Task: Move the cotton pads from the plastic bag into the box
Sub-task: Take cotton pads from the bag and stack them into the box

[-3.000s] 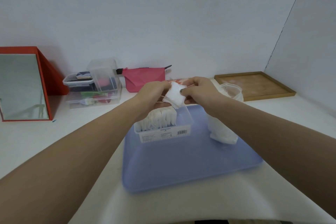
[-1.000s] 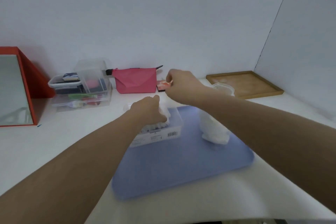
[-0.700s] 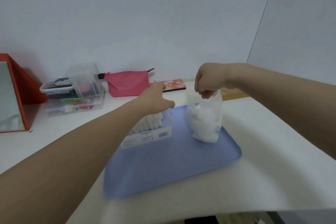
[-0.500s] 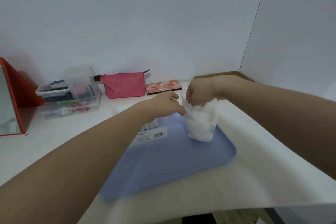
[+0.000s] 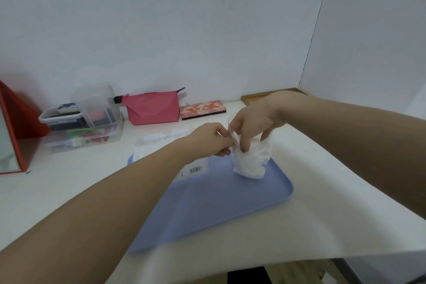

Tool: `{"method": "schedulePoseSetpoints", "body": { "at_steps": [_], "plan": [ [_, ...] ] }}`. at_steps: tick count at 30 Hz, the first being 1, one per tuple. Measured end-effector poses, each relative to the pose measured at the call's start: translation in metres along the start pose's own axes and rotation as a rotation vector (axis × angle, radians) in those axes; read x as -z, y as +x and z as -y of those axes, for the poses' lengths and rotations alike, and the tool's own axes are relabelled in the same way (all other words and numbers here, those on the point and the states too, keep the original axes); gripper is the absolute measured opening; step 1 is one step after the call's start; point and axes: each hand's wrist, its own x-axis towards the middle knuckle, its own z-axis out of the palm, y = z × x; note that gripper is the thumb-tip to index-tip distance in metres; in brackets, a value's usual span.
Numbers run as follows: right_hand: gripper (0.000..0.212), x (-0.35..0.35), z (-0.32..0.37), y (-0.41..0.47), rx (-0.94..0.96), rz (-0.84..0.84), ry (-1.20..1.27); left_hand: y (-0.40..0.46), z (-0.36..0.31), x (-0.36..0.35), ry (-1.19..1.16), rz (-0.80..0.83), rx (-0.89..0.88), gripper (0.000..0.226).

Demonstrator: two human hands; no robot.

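Observation:
A clear plastic bag full of white cotton pads stands upright on the far right part of a blue tray. My left hand pinches the bag's left rim. My right hand reaches down into the bag's mouth, fingers curled among the pads. The clear box with a barcode label sits on the tray's far left, mostly hidden behind my left forearm; white pads show inside it.
Along the back wall stand a red-framed mirror, clear storage boxes with small items, a pink pouch, a patterned flat case and a wooden tray. The table's front edge runs along the bottom right.
My left hand left the box and moved right to the bag's rim. My right hand went from the box to the bag and now dips into it. The camera has swung right.

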Motion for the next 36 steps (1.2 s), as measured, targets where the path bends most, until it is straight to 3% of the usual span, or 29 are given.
{"method": "schedulePoseSetpoints", "body": {
  "at_steps": [4, 8, 10, 16, 21, 26, 28, 30, 32, 36],
  "plan": [
    [0.019, -0.004, 0.002, -0.001, 0.009, -0.198, -0.304, 0.001, -0.001, -0.001, -0.023, -0.018, 0.023, 0.019],
    [0.019, -0.01, 0.002, 0.0, 0.005, -0.29, -0.461, 0.002, -0.003, -0.002, -0.026, -0.009, 0.028, 0.02],
    [0.007, -0.013, 0.002, 0.002, 0.02, -0.339, -0.491, 0.001, -0.004, -0.004, -0.021, 0.0, 0.028, 0.019],
    [0.007, -0.001, -0.006, 0.002, -0.034, -0.385, -0.404, 0.002, -0.003, -0.001, 0.003, -0.01, 0.037, 0.018],
    [0.016, 0.026, -0.011, -0.006, 0.025, -0.502, -0.021, -0.002, -0.013, 0.014, -0.05, -0.021, -0.004, 0.021],
    [0.02, 0.033, 0.02, -0.008, 0.216, -0.798, 0.448, -0.014, -0.019, 0.035, -0.025, 0.105, -0.067, 0.028],
    [0.037, 0.021, 0.043, 0.005, 0.321, -0.689, 0.792, -0.017, -0.014, 0.047, 0.002, 0.09, -0.09, 0.032],
    [0.035, 0.003, 0.063, 0.021, 0.352, -0.515, 0.999, -0.02, -0.003, 0.062, 0.0, 0.022, -0.085, 0.03],
    [0.022, -0.015, 0.076, 0.034, 0.333, -0.381, 1.117, -0.024, 0.014, 0.077, -0.031, -0.044, -0.051, 0.027],
    [0.033, -0.04, 0.079, 0.059, 0.218, -0.242, 1.274, -0.036, 0.038, 0.095, -0.31, -0.114, 0.064, 0.03]
  ]
}}
